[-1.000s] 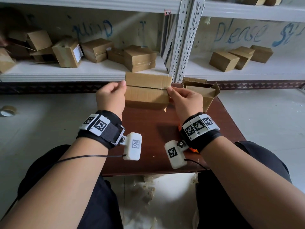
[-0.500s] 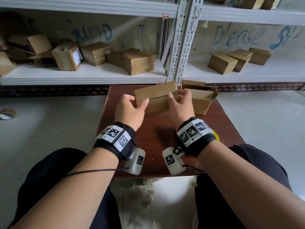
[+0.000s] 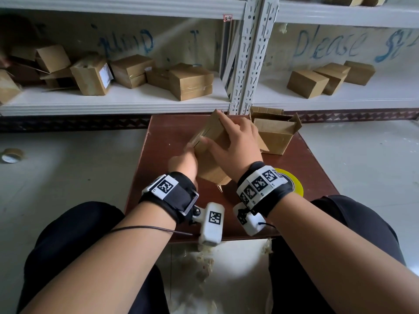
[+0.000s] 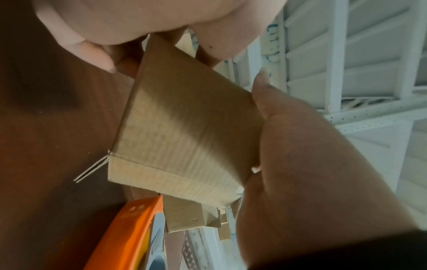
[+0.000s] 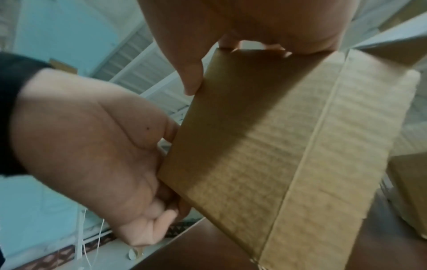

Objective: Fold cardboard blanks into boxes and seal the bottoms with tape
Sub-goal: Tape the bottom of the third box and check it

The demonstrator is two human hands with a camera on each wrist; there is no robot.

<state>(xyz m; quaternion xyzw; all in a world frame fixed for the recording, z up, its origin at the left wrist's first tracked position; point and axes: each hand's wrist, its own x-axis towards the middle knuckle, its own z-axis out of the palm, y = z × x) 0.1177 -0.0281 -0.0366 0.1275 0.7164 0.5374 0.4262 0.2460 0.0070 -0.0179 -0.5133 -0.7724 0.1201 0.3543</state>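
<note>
A small brown cardboard box (image 3: 209, 143) is tilted over the brown table (image 3: 158, 168), one end toward me. My left hand (image 3: 191, 150) grips its left edge with curled fingers. My right hand (image 3: 226, 134) lies over the top, fingers hooked on the far edge and thumb on the side. In the left wrist view the box (image 4: 184, 127) sits between my left fingers (image 4: 92, 47) and the right hand (image 4: 300, 146). In the right wrist view the box (image 5: 277, 137) fills the middle, with the left hand (image 5: 92, 146) at its edge. A yellow tape roll (image 3: 293, 183) lies behind my right wrist.
An open-topped box (image 3: 276, 134) stands at the table's far right. An orange tape dispenser (image 4: 129, 237) lies near my left wrist. White shelves (image 3: 118, 105) behind hold several boxes. A second tape roll (image 3: 12, 155) lies on the floor at the left.
The box came down from in front of the shelf toward the table and turned end-on to me. My right hand shifted onto its top, and my left hand moved to its near left edge.
</note>
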